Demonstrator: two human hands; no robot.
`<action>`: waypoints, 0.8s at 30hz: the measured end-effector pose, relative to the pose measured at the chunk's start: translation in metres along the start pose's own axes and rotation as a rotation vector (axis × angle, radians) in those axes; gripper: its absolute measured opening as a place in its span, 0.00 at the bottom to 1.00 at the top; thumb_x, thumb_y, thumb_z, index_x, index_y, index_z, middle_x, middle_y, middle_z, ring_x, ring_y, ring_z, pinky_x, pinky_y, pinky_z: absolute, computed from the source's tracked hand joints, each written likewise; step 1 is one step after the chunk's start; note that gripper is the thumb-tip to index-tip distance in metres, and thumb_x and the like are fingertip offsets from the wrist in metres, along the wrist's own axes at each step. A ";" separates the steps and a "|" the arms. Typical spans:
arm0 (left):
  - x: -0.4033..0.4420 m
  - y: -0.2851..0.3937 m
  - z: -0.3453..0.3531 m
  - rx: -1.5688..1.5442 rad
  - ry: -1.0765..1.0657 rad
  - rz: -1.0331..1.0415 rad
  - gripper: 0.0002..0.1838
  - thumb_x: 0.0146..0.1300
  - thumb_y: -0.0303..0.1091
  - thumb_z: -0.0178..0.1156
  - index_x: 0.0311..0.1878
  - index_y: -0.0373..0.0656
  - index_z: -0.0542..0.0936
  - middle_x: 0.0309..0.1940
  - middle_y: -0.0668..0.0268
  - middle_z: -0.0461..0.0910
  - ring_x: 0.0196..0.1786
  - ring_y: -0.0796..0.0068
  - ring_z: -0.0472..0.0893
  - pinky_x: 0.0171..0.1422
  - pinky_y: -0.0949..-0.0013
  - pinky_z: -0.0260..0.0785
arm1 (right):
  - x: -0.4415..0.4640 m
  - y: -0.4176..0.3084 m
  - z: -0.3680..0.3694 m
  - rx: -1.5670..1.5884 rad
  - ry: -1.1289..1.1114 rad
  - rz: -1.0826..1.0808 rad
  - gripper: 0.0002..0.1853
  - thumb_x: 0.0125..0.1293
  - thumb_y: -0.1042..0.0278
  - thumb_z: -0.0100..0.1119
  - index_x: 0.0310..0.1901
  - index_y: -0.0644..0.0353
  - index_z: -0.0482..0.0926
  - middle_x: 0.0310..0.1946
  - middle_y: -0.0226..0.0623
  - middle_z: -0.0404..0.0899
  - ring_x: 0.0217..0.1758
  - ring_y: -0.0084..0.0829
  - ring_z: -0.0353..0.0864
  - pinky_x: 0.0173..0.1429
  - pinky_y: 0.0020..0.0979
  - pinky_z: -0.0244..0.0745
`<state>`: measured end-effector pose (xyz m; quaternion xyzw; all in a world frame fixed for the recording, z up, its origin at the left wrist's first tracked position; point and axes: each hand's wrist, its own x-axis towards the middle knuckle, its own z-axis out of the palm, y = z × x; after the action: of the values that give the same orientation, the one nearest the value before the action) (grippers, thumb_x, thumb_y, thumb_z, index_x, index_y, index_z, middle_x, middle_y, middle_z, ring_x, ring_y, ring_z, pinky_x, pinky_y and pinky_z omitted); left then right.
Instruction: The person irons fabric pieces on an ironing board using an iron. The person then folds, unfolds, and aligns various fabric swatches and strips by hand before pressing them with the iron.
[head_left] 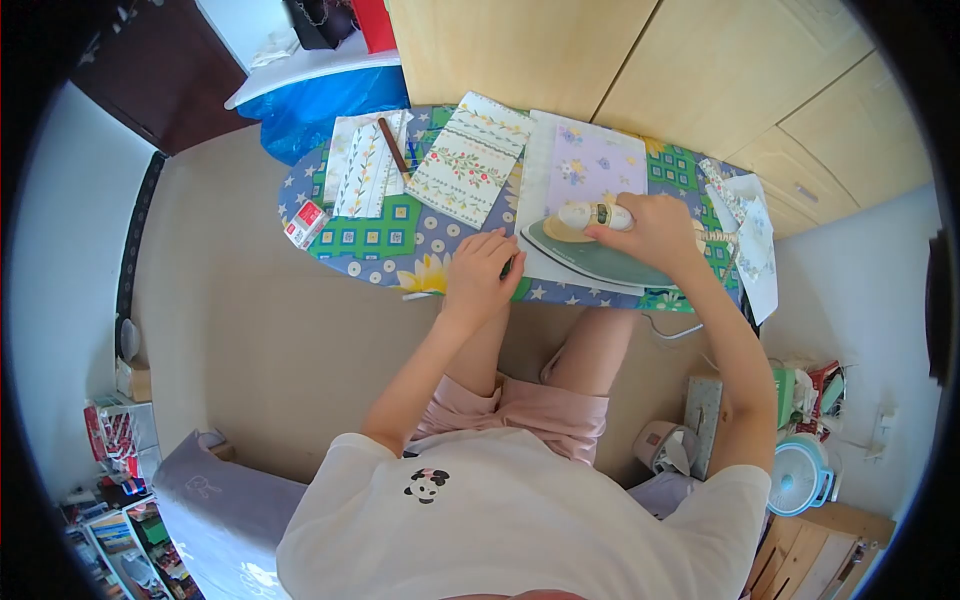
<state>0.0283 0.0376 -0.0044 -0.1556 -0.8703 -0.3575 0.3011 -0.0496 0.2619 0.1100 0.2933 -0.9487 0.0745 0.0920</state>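
Observation:
My right hand (650, 232) is wrapped round the handle of a green and white iron (590, 255). The iron lies flat over the lower part of a white sheet (535, 165) that has a lilac floral piece (598, 160) on it. My left hand (482, 270) rests at the near edge of the patterned ironing board (370, 235), left of the iron, its fingers curled round a small dark thing I cannot make out. Farther left lie a floral strip cloth (470, 160), folded floral pieces (362, 170), a brown stick (392, 148) and a red and white box (306, 224).
Floral scraps (750, 225) hang over the board's right end. A white cord (672, 330) runs below the board. Pale wooden cabinets (520, 50) stand behind it. A blue fan (800, 475) and a pink bin (662, 445) are at the lower right.

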 end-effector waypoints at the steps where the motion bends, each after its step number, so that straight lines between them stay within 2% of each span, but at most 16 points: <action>1: 0.000 0.001 -0.001 -0.003 -0.004 0.000 0.03 0.55 0.28 0.61 0.31 0.41 0.78 0.35 0.62 0.82 0.48 0.60 0.80 0.51 0.60 0.67 | -0.001 0.000 -0.001 0.000 0.007 -0.001 0.31 0.48 0.30 0.60 0.24 0.58 0.82 0.15 0.44 0.76 0.19 0.43 0.79 0.26 0.38 0.73; 16: -0.002 0.000 0.001 -0.001 -0.010 -0.012 0.04 0.53 0.27 0.62 0.33 0.40 0.80 0.37 0.61 0.82 0.49 0.59 0.80 0.54 0.59 0.69 | -0.002 -0.002 -0.002 -0.012 0.020 0.010 0.31 0.48 0.31 0.61 0.26 0.58 0.82 0.15 0.43 0.77 0.20 0.42 0.79 0.27 0.37 0.73; 24: -0.007 -0.001 -0.002 0.054 -0.066 0.033 0.10 0.55 0.30 0.62 0.41 0.43 0.81 0.44 0.63 0.82 0.53 0.60 0.78 0.59 0.58 0.67 | -0.001 -0.004 0.000 -0.012 0.019 0.041 0.29 0.47 0.32 0.63 0.25 0.57 0.82 0.16 0.42 0.77 0.20 0.42 0.79 0.27 0.37 0.74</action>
<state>0.0341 0.0346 -0.0087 -0.1737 -0.8863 -0.3237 0.2819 -0.0463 0.2591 0.1104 0.2724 -0.9540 0.0734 0.1014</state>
